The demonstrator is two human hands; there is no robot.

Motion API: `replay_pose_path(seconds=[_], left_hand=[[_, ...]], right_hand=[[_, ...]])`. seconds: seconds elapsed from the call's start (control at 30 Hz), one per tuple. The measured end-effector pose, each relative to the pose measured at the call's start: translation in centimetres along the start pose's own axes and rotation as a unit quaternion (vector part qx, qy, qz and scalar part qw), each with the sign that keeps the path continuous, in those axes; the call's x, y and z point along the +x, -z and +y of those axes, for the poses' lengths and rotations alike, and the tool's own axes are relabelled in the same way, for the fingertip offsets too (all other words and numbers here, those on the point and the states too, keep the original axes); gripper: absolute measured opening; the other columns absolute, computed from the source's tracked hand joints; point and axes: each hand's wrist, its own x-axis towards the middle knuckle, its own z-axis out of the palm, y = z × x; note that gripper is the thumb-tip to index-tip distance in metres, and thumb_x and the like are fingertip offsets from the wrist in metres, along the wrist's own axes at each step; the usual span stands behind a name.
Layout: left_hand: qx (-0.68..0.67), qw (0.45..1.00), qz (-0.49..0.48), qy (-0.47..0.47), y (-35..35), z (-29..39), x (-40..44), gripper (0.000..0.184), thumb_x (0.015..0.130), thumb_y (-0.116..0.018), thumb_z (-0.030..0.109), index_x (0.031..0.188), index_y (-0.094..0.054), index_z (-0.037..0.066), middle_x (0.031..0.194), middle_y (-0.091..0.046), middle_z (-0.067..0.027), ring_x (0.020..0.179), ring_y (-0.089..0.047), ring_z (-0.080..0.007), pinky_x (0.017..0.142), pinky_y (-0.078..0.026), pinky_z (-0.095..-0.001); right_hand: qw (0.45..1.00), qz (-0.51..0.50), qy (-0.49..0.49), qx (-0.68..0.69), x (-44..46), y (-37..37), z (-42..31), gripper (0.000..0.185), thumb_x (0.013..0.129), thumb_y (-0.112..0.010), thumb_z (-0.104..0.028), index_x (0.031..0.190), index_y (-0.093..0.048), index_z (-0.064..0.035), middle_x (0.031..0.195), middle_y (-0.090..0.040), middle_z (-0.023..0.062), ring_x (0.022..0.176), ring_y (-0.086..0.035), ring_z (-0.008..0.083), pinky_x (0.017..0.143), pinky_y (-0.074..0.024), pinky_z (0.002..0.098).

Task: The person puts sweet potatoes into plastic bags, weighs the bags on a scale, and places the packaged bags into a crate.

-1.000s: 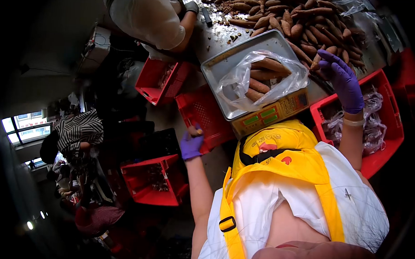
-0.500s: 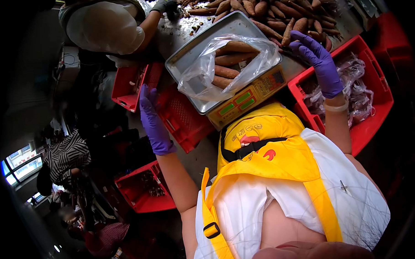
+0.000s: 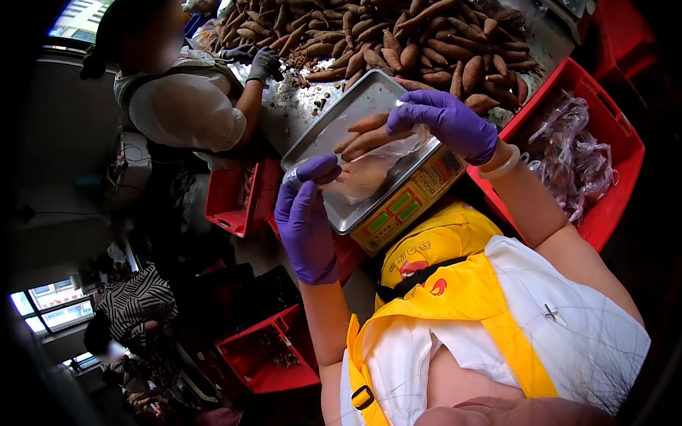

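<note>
Across the table [image 3: 284, 128] lies a heap of sweet potatoes [image 3: 407, 42]; nearer you stands the scale [image 3: 409, 204], with a bag [image 3: 366, 176] of more over it. Your left hand [image 3: 308, 219] and right hand [image 3: 453, 127] pinch opposite sides of the bag.

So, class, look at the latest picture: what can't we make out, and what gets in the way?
All in the head view:
- Scale display: any digits are too small to read.
- Sweet potatoes in the bag: no sure count; cloudy plastic and overlap hide some.
- Pile: its far side is cut off by the top edge.
- Right-hand crate: its bottom is hidden by crumpled plastic.
</note>
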Motion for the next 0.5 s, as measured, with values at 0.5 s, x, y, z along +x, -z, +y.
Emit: replay_pose_path(seconds=[0.5], left_hand=[[0.155, 0.986, 0.021, 0.063, -1.1, -1.1, 3.8, 0.030, 0.081, -0.070, 0.001, 0.111, -0.066, -0.001, 0.099, -0.069, -0.0037, 0.089, -0.061, -0.0095, 0.082, -0.048, -0.0251]], right_hand=[[0.915, -0.066, 0.335, -0.215, 4.9, -4.5, 0.5, 0.031, 0.089, -0.064, -0.008, 0.119, -0.065, -0.0081, 0.104, -0.071, 0.0101, 0.090, -0.068, 0.0144, 0.082, -0.0547, 0.0290]])
